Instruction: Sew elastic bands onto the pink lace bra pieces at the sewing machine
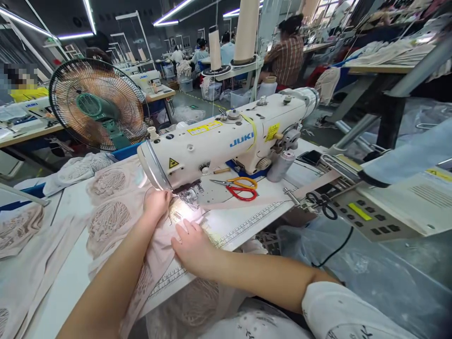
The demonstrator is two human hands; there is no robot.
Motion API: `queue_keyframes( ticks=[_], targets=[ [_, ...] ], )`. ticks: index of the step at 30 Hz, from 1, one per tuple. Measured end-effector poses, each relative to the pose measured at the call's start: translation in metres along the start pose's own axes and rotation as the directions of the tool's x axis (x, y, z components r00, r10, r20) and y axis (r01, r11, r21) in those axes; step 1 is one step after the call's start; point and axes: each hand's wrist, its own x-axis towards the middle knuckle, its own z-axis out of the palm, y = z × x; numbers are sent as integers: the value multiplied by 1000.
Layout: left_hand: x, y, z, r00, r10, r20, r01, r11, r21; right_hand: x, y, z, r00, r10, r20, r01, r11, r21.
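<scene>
I see pale pink fabric [161,246] below the head of the JUKI sewing machine [219,141]; my right hand [194,247] rests on it, fingers spread; my left hand [156,205] curls beside, grip unclear.

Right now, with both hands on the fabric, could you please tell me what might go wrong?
The left hand is close to the needle end of the sewing machine, so its fingers might get caught if they slip inward. The right hand rests on the pale fabric, which could pucker if the hands pull unevenly. The scissors lie near the work and might snag it.
</scene>
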Motion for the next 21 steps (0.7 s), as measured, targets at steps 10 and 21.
queue_keyframes(
  ticks=[10,21],
  targets=[
    [-34,-13,-18,994,113,5,-113,989,-91,-32,5,-6,996,-45,76,46,999,0],
    [-170,-18,9,792,603,-100,-574,790,217,-45,7,-2,998,-49,-25,51,993,111]
  ],
)
